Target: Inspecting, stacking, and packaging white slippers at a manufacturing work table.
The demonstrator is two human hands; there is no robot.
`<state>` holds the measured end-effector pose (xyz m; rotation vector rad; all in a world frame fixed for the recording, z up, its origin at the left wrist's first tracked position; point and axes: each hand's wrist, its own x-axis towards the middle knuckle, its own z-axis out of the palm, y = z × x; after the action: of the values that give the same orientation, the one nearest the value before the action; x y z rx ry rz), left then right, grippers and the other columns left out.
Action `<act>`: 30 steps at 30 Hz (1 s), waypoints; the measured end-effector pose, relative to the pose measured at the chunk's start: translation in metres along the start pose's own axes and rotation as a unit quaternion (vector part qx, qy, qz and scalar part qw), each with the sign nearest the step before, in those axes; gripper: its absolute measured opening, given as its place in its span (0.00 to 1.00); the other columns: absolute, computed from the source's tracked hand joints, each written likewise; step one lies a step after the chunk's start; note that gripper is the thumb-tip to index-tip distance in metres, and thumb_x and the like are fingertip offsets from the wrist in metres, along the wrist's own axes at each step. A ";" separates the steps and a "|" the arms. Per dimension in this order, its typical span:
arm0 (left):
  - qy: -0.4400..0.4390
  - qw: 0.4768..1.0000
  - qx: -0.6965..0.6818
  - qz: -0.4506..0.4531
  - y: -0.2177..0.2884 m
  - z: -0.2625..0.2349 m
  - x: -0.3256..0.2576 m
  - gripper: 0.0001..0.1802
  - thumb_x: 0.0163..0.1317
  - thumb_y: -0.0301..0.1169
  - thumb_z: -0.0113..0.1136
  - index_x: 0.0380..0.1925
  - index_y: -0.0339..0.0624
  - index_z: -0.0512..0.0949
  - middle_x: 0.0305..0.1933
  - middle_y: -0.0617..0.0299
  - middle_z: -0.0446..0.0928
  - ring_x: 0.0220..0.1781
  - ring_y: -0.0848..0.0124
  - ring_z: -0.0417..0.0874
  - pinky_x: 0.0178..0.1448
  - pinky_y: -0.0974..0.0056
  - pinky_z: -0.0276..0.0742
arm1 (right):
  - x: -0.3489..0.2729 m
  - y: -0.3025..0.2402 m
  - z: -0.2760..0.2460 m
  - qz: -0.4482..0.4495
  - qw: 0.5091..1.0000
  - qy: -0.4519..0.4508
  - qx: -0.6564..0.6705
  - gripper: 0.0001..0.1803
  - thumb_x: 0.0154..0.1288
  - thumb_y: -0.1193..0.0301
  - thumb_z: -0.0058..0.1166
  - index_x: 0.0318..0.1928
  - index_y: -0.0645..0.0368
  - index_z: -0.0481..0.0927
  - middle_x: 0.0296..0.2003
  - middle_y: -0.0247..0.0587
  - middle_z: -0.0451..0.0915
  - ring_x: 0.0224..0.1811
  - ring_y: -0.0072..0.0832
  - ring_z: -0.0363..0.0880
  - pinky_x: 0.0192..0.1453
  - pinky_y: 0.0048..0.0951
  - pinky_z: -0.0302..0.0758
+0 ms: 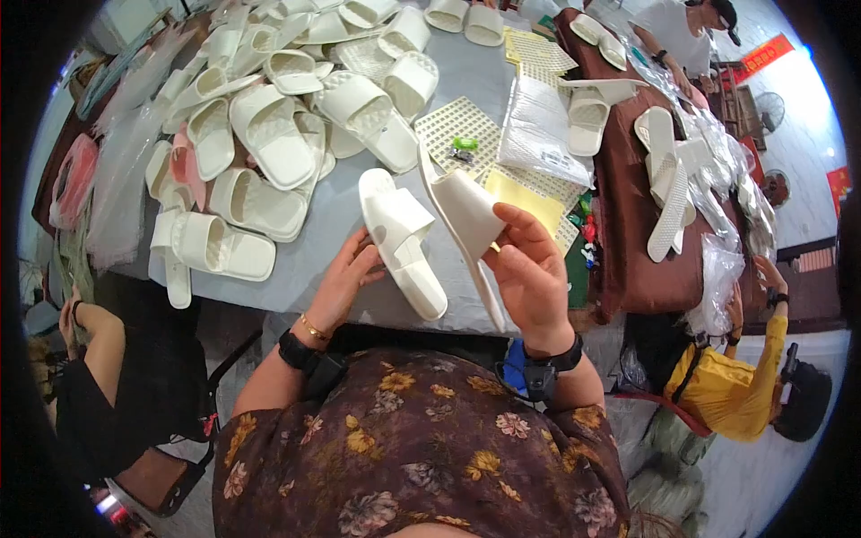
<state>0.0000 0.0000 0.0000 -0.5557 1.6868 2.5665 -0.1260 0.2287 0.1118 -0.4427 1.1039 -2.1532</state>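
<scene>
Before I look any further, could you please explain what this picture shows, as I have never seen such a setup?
Of course. There is no machine: these are a person's two bare hands. The one view comes from a wide fisheye camera worn on their head and looking down, which is why straight edges bend and their flowered top fills the bottom.

The right hand holds a white slipper tilted on its side. The left hand is beside a second slipper; whether it grips it is hard to tell.

On the grey table lie a heap of similar slippers, dotted sheets and a shiny packet. Other people are nearby.
</scene>
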 end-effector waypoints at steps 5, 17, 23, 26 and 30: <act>0.053 0.998 -0.046 0.001 0.007 0.001 -0.008 0.37 0.75 0.41 0.52 0.76 0.38 0.50 0.65 0.55 0.71 0.59 0.68 0.77 0.62 0.63 0.74 | 0.011 0.046 0.012 -0.023 0.990 0.018 -0.138 0.32 0.65 0.84 0.48 0.70 0.68 0.59 0.66 0.48 0.65 0.71 0.34 0.63 0.75 0.36 0.62; 0.171 0.981 0.084 0.049 -0.016 -0.016 0.013 0.49 0.60 0.19 0.62 0.77 0.40 0.45 0.50 0.55 0.74 0.46 0.73 0.80 0.49 0.69 0.78 | 0.014 0.099 -0.031 -0.091 0.795 0.081 -0.595 0.37 0.59 0.70 0.63 0.68 0.62 0.64 0.66 0.60 0.65 0.69 0.52 0.63 0.72 0.47 0.62; 0.183 0.966 0.153 0.099 -0.021 -0.040 0.009 0.42 0.60 0.17 0.57 0.75 0.43 0.56 0.46 0.60 0.76 0.44 0.76 0.79 0.48 0.69 0.77 | 0.010 0.116 -0.034 -0.040 0.711 0.030 -0.701 0.42 0.56 0.58 0.68 0.68 0.60 0.66 0.68 0.67 0.60 0.70 0.62 0.58 0.72 0.53 0.58; 0.183 0.971 0.129 0.084 -0.011 -0.036 0.002 0.40 0.59 0.16 0.55 0.74 0.42 0.58 0.48 0.59 0.76 0.44 0.75 0.78 0.48 0.69 0.77 | 0.005 0.118 -0.031 -0.044 0.690 0.040 -0.721 0.41 0.56 0.60 0.67 0.68 0.59 0.66 0.68 0.66 0.59 0.68 0.60 0.60 0.70 0.54 0.61; 0.176 0.978 0.080 0.081 -0.016 -0.036 -0.004 0.36 0.65 0.21 0.56 0.73 0.39 0.57 0.59 0.51 0.75 0.57 0.67 0.78 0.59 0.63 0.76 | 0.006 0.132 -0.030 -0.076 0.682 0.045 -0.726 0.35 0.60 0.62 0.63 0.65 0.63 0.68 0.65 0.62 0.66 0.66 0.55 0.66 0.65 0.53 0.67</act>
<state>0.0172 -0.0248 -0.0256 -0.9452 2.1046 2.5204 -0.0935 0.1871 -0.0131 -1.0953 2.7544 -0.8922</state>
